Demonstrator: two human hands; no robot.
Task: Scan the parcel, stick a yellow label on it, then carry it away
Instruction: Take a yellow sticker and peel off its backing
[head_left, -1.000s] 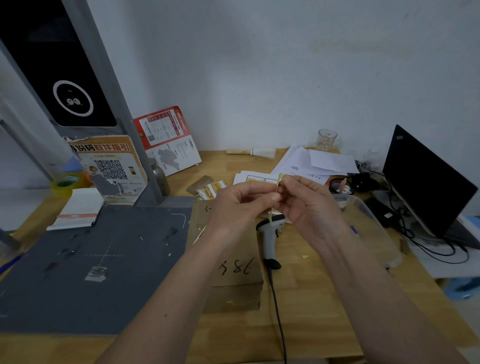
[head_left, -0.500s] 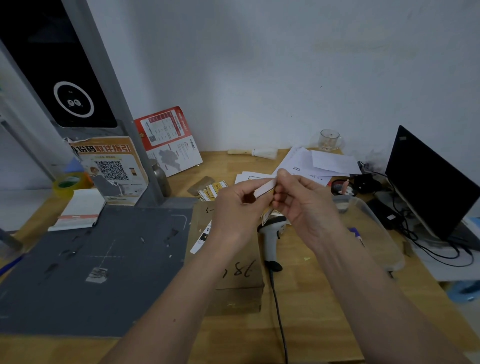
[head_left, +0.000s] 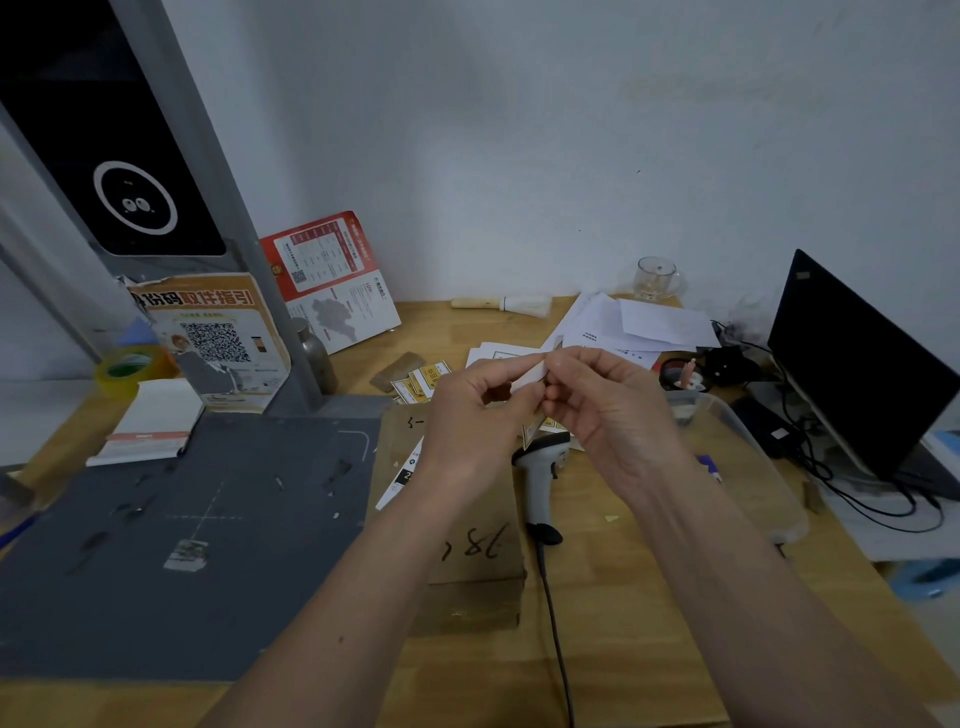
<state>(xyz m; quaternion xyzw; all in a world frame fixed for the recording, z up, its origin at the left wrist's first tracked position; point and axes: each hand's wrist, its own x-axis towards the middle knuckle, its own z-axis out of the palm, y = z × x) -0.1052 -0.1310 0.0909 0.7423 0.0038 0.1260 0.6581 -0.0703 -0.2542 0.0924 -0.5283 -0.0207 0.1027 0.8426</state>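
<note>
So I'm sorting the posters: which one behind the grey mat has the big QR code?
The orange poster on the grey post, beside the yellow tape roll. The red-and-white one leans against the wall and shows a map.

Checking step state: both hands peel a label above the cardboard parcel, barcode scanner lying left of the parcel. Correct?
Not quite. The head view shows the barcode scanner lying right of the cardboard parcel. The left hand and right hand do hold the label above it.

Wooden table (head_left: 613, 613), carrying grey mat (head_left: 171, 545), cardboard parcel (head_left: 467, 561), scanner (head_left: 540, 483), papers (head_left: 639, 327), plastic tray (head_left: 748, 467).
</note>
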